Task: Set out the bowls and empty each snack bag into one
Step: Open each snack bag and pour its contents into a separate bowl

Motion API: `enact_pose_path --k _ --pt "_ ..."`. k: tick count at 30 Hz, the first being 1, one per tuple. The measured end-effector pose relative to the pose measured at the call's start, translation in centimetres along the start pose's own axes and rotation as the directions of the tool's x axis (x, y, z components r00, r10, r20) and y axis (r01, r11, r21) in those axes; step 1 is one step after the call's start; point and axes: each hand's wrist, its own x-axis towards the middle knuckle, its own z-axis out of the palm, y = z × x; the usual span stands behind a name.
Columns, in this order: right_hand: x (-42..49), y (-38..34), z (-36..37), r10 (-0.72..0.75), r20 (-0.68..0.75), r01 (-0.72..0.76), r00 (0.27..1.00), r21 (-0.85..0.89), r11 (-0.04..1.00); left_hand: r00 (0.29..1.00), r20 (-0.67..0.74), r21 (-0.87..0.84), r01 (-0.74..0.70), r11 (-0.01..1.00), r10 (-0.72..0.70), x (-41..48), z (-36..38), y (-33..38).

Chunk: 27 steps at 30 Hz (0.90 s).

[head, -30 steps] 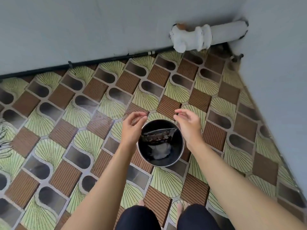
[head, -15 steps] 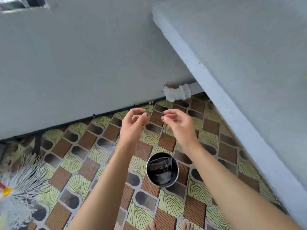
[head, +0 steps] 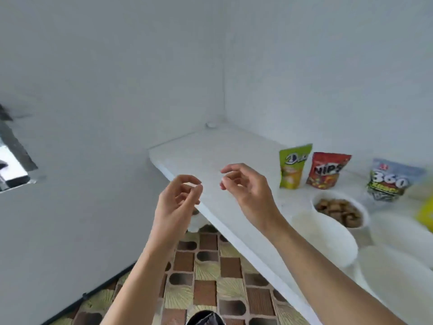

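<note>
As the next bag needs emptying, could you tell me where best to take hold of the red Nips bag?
Pinch the red Nips bag by its flat top seam, coming from above with the right hand: it stands upright, and the green bag crowds its left side.

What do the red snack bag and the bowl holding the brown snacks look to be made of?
The red snack bag looks like glossy printed plastic film: it is creased, shiny and stands up by itself. The bowl holding brown snacks looks like smooth white ceramic, or perhaps hard plastic; the blur leaves that open.
</note>
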Motion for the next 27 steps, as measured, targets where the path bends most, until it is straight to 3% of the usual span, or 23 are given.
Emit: enact_pose_path --k 5,13,27 --pt "0.0 -0.8 -8.2 -0.058 -0.176 0.048 0.983 -0.061 0.997 0.99 0.125 -0.004 -0.069 0.998 0.069 3.2 6.6 2.0" --pt "0.1 3.3 -18.6 0.004 -0.308 -0.045 0.952 -0.127 0.991 0.968 0.248 0.027 -0.046 0.999 0.038 6.6 16.0 0.1" --pt "9.2 12.8 -25.5 0.108 -0.379 -0.178 0.919 -0.153 0.972 0.974 0.19 0.224 0.08 0.971 -0.124 15.6 26.0 -7.9"
